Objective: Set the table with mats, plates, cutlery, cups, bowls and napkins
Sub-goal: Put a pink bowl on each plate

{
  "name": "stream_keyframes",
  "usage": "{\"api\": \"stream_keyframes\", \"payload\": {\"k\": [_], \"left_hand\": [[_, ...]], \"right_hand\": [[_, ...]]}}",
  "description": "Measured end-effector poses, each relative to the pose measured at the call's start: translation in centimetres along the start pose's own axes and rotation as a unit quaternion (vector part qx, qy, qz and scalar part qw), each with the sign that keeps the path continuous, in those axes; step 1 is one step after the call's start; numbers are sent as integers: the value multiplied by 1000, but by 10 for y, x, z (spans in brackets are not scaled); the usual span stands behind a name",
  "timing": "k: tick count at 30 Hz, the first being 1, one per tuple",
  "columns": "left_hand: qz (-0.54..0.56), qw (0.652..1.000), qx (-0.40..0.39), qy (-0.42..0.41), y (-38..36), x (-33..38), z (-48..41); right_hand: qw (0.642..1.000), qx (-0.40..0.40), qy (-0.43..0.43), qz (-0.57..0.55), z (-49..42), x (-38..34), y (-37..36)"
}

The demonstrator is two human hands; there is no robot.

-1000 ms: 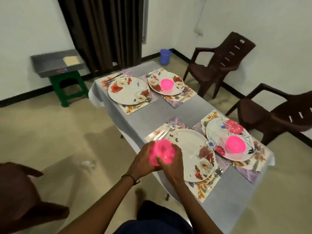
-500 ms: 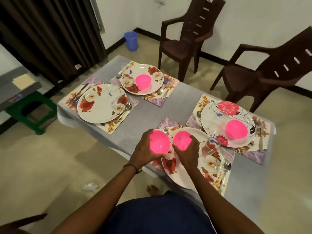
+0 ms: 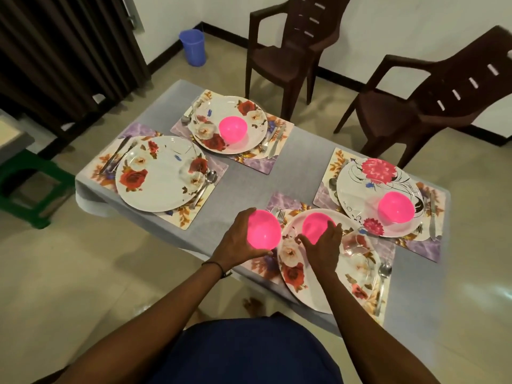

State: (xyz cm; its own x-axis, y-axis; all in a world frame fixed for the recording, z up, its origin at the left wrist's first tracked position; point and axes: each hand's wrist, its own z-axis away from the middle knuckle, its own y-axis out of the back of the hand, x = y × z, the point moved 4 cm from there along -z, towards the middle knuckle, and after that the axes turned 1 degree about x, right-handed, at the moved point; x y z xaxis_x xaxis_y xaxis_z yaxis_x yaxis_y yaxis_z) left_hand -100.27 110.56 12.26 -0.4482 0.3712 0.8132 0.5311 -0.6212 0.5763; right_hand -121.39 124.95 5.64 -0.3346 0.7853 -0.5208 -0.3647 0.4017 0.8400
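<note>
Your L hand point(image 3: 238, 242) is gripping 1 pink bowl point(image 3: 263, 230); R hand point(image 3: 322, 246) is gripping a 2nd bowl point(image 3: 315, 227) on the near plate point(image 3: 318, 284), a glass point(image 3: 356, 243) sitting just beside it.

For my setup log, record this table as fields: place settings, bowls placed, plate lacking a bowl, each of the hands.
Place settings: four on the grey table, each a mat with plate and cutlery
Bowls placed: far bowl on the far right plate; right bowl on the right plate
Plate without bowl: far left plate
Left hand: holds the held bowl beside the near plate
Right hand: grips the near bowl on the near plate
</note>
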Motion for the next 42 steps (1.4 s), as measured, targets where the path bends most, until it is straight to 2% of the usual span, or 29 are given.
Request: {"api": "stream_keyframes", "payload": {"k": [2, 4, 7, 9, 12, 19, 26, 34, 37, 42], "left_hand": [[6, 1000, 2, 4, 14, -10, 0], [13, 1000, 5, 7, 32, -22, 0], [22, 1000, 17, 10, 61, -40, 1], [29, 999, 25, 23, 85, -55, 2], [36, 997, 53, 34, 123, -81, 7], [55, 991, 109, 45, 204, -147, 29], [62, 984, 155, 67, 264, -198, 6], [8, 983, 129, 128, 364, -278, -7], [-4, 976, 151, 160, 405, -310, -8], [-17, 966, 170, 194, 445, -337, -25]], "right_hand": [[998, 46, 29, 21, 14, -20, 1], [994, 66, 70, -50, 36, -53, -5], [973, -31, 74, -216, 69, -118, -29], [962, -89, 105, -237, 88, -167, -52], [953, -157, 149, -212, 112, -225, -82], [932, -217, 224, -186, 141, -318, -140], [935, -184, 277, -124, 131, -400, -190], [963, -155, 206, -75, 58, -489, -264], [971, -163, 172, -17, 31, -505, -294], [981, -118, 145, 51, 15, -509, -316]]}}
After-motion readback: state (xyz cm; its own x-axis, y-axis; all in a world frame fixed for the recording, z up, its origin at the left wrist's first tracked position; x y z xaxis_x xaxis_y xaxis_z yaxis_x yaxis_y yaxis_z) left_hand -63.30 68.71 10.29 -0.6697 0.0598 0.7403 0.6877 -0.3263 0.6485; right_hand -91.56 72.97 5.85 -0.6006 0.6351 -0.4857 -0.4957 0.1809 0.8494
